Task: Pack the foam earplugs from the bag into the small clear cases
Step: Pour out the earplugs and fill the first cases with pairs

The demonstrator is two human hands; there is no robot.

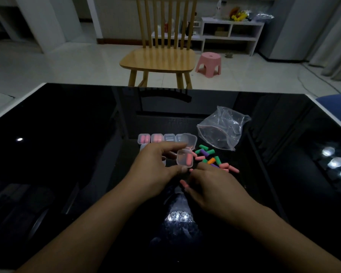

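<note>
Left hand (158, 164): we hold the open case (185, 157), one pink plug inside.
Right hand (209, 184): we seemingly pinch a pink earplug (183, 183).
Pile (215, 160): loose beside the bag (222, 129).
Risk: tilting the case spills its plug.

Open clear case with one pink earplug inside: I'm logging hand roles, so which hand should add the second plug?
Right hand: it already pinches a pink foam earplug, while the left hand grips the open clear case.

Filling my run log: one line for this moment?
left hand: holds open case, one pink plug inside | right hand: pinches pink earplug | bag: empty
</note>
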